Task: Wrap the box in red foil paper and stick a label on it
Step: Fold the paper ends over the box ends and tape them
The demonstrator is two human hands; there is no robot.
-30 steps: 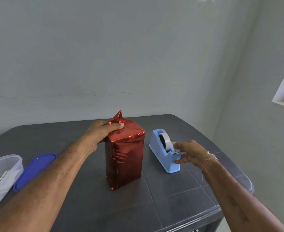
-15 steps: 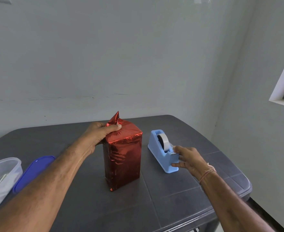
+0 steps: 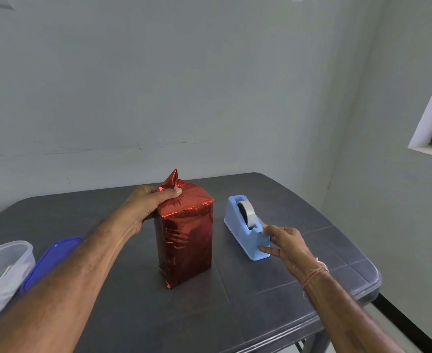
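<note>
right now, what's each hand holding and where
Left hand grips the foil-wrapped box at its top edge. Right hand touches the cutter end of the tape dispenser; grip unclear.
</note>
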